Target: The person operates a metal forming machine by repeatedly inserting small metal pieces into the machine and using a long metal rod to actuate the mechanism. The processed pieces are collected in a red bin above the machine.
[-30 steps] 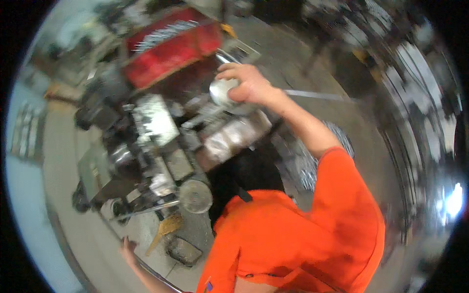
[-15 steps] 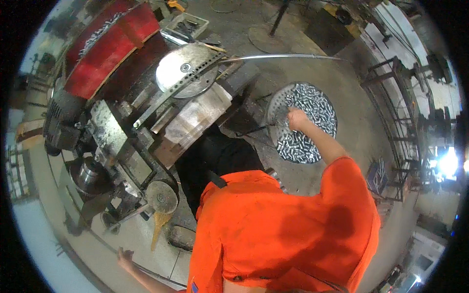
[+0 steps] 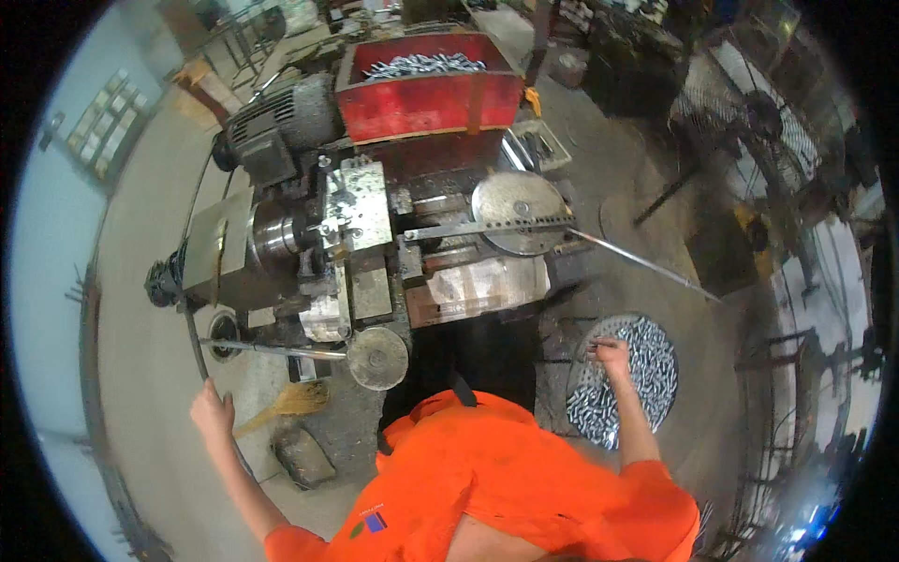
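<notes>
My left hand (image 3: 213, 409) is closed around a long thin dark bar (image 3: 195, 337) that rises at the machine's left side. My right hand (image 3: 611, 356) is over the left part of a round pan (image 3: 588, 375) filled with small shiny metal cylinders (image 3: 646, 365). Its fingers are drawn together, and whatever they hold is too small to make out. In front of me stands a greasy metalworking machine with a steel spindle (image 3: 278, 229), a round metal disc (image 3: 510, 201) and a flat bar with a row of holes (image 3: 449, 229) across that disc.
A red bin (image 3: 431, 108) of metal parts sits behind the machine beside an electric motor (image 3: 290, 112). A thin rod (image 3: 646, 259) sticks out to the right. A hand brush (image 3: 295, 400) and a shallow tray (image 3: 304, 456) lie low left. A caged fan (image 3: 758, 112) stands at the right.
The view has swung, so the machine now sits squarely ahead. My left hand shows higher, still at the bar. My right hand stays over the pan, its fingers now nearer the pan's left side.
</notes>
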`<state>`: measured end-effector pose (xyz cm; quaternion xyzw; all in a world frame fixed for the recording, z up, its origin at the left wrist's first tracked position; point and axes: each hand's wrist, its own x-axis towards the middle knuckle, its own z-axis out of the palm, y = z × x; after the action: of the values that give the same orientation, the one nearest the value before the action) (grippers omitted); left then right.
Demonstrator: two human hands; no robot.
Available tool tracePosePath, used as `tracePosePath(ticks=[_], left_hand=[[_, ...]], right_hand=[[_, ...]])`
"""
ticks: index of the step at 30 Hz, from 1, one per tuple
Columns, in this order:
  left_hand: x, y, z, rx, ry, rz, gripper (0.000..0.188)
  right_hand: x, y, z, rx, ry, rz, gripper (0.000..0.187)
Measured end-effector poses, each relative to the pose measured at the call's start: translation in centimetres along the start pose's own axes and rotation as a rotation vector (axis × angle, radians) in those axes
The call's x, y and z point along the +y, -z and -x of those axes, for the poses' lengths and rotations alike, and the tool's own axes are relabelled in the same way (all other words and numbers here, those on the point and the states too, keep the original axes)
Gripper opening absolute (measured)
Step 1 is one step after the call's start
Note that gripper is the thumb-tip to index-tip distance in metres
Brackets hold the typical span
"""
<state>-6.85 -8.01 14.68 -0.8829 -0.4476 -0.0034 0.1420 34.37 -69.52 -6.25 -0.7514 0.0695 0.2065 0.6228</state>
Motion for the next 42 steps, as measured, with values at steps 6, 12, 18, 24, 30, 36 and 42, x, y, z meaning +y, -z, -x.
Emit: tracePosePath(ticks=[6, 12, 18, 24, 30, 36, 42], left_hand=[[16.1, 10.8, -1.8, -0.131, -0.275, 0.749, 0.038], [24.6, 11.0, -1.2, -0.177, -0.598, 1.078, 0.038], [22.6, 8.5, -1.4, -0.466, -0.500, 1.449, 0.034], [21.2, 7.5, -2.4, -0.513, -0.495, 1.579, 0.034], [17.2, 8.6, -4.6, -0.433, -0.474, 1.414, 0.030], [6.8, 6.6, -3.5, -0.033, -0.035, 1.439, 0.024], [-4.8, 2.8, 5.4, -0.035, 0.363, 0.507, 0.034]], right_hand=[[-17.2, -16.9, 4.9, -0.400, 0.845, 0.361, 0.033], [-26.2, -29.1, 12.2, -0.658, 1.347, 0.463, 0.028], [-26.8, -31.2, 12.6, -0.831, 1.345, 0.496, 0.030], [-28.2, -33.3, 10.8, -1.024, 1.483, 0.612, 0.028], [-31.5, -37.8, 9.8, -0.943, 1.623, 0.938, 0.025], [-33.1, -47.6, 5.0, -0.511, 1.422, 1.386, 0.024], [-32.1, -51.4, 3.3, -0.545, 1.246, 1.309, 0.023]])
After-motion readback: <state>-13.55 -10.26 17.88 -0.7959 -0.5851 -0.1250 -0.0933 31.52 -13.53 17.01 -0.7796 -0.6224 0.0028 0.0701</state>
